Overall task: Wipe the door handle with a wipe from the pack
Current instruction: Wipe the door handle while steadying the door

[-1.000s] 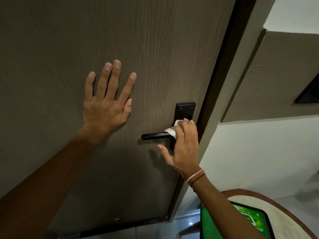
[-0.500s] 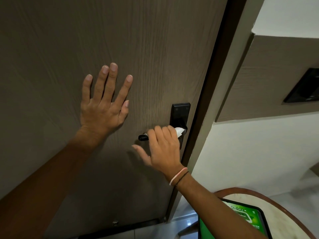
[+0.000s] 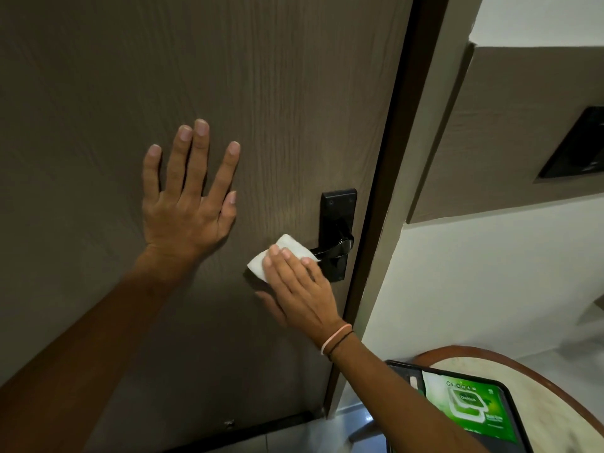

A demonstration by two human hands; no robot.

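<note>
A black lever door handle (image 3: 336, 246) on a black backplate sits near the right edge of the dark wood-grain door (image 3: 261, 76). My right hand (image 3: 299, 286) covers the free left end of the lever, pressing a white wipe (image 3: 276, 258) around it; the lever's tip is hidden under the wipe. My left hand (image 3: 188, 201) lies flat on the door to the left of the handle, fingers spread, holding nothing. The green wipe pack (image 3: 470, 408) lies at the lower right.
The pack rests on a dark tray (image 3: 510, 410) on a round table with a brown rim (image 3: 529, 364) at the bottom right. A grey door frame (image 3: 421, 158) and a white wall (image 3: 490, 273) stand right of the door. A dark wall panel (image 3: 578, 143) is at the right edge.
My right hand has slid the wipe leftward along the lever, from beside the backplate to the free end. My left hand stays flat on the door.
</note>
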